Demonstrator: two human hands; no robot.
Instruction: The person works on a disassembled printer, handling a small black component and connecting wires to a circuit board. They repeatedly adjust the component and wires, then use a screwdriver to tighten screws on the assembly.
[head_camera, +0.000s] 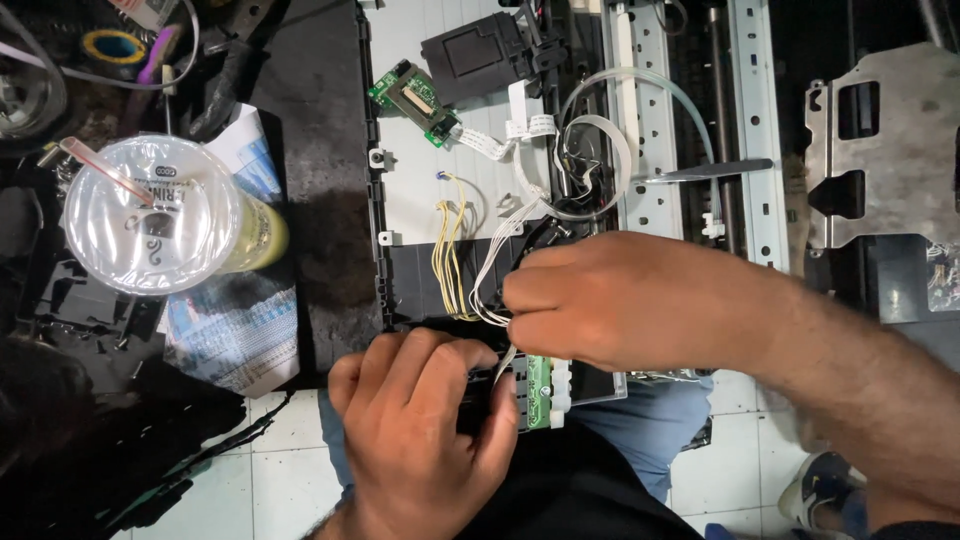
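- The left hand (420, 420) wraps its fingers around a black part with a green circuit board (540, 392) at the near edge of the opened machine (560, 200).
- The right hand (610, 300) pinches white wires (495, 250) narrowly just above that board.
- Yellow wires (447, 240) lie beside them.
- One lidded drink cup (150, 215) stands well left, and a second green board (415, 100) lies farther back.

Green circuit board (540, 392) mostly hidden under both hands; right forearm (880, 400) cut off at edge.
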